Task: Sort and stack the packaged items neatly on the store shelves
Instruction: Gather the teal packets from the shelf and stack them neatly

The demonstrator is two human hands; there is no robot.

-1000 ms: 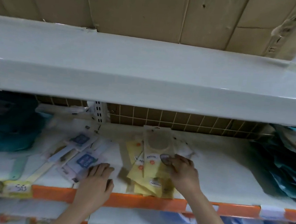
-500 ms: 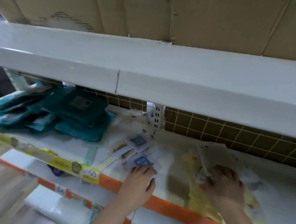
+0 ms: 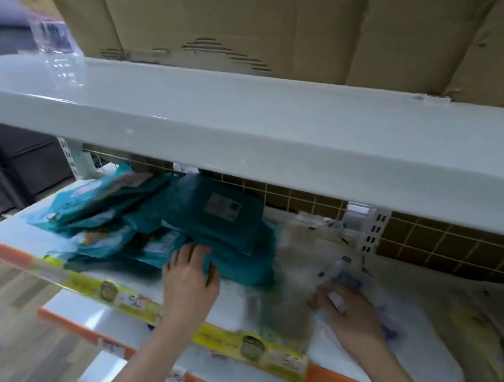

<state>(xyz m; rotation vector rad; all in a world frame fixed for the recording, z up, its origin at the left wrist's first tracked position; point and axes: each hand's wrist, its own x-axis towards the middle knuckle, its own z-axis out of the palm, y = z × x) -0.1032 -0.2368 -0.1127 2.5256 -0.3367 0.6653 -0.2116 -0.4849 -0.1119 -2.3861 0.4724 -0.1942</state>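
Head view: the left hand (image 3: 190,280) reaches onto the white shelf (image 3: 232,305), its fingers (image 3: 190,251) loosely spread and touching the near edge of a heap of teal packages (image 3: 210,217) lying on the shelf's left part. The right hand (image 3: 352,316) rests just to the right on blurred small clear packets (image 3: 344,278); whether its fingers grip one cannot be told. Yellow price labels (image 3: 127,297) run along the shelf's front edge. An upper shelf (image 3: 250,134) carries cardboard boxes (image 3: 262,20).
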